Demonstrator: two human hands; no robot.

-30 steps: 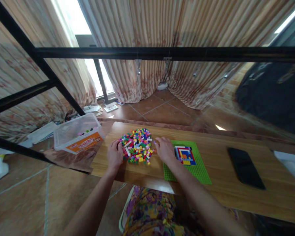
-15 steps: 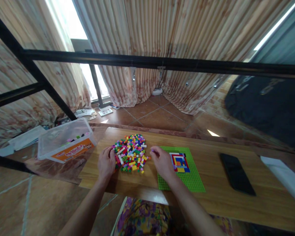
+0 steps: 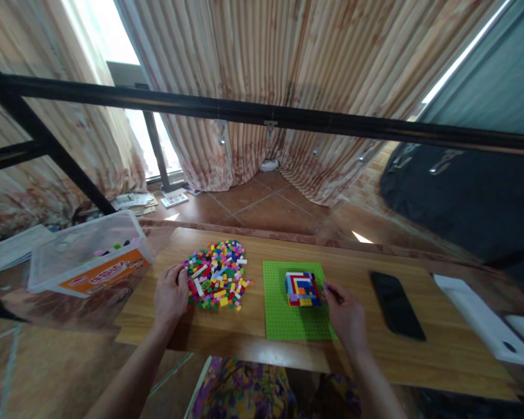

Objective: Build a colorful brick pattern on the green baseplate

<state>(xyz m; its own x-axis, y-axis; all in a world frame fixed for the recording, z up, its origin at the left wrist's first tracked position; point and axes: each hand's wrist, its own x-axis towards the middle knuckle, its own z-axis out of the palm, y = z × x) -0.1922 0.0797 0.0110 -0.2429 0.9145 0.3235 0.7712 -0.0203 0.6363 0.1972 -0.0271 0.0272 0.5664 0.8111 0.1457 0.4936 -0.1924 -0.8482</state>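
My right hand is at the right side of a square brick build, its thumb and fingers pinched on a small purple brick. The build has walls of white, red, blue and yellow bricks and stands on a green baseplate. My left hand rests on the table at the left edge of a pile of loose colourful bricks. Its fingers are loosely bent, with a gap by the thumb, and I see nothing held in them.
A black phone lies on the wooden table to the right. On the left stands a clear plastic bin with an orange label and some bricks inside. A black metal bar crosses above the far side. White objects lie at the right edge.
My right hand has moved from beside the brick pile, across the baseplate, to the build's right side with the purple brick. My left hand stays by the pile. The view has shifted right.
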